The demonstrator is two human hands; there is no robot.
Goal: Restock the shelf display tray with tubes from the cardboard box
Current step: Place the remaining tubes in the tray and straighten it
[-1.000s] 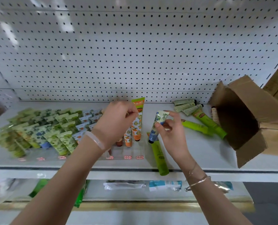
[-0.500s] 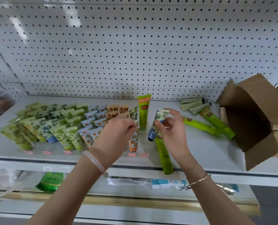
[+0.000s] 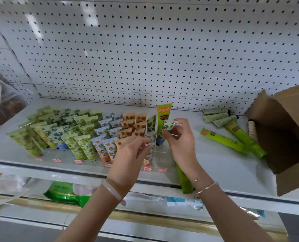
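A white pegboard back wall (image 3: 162,49) with bright glare streaks rises behind a white metal shelf (image 3: 223,168), with a lower shelf (image 3: 145,215) beneath.

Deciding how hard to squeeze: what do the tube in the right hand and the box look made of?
Tube: probably soft plastic, with a smooth printed skin and a flat crimped end. Box: brown cardboard, matt, with creased flaps.

Left hand (image 3: 127,152) pinching orange-print tube (image 3: 150,154), right hand (image 3: 182,142) pinching blue-cap tube (image 3: 169,124)
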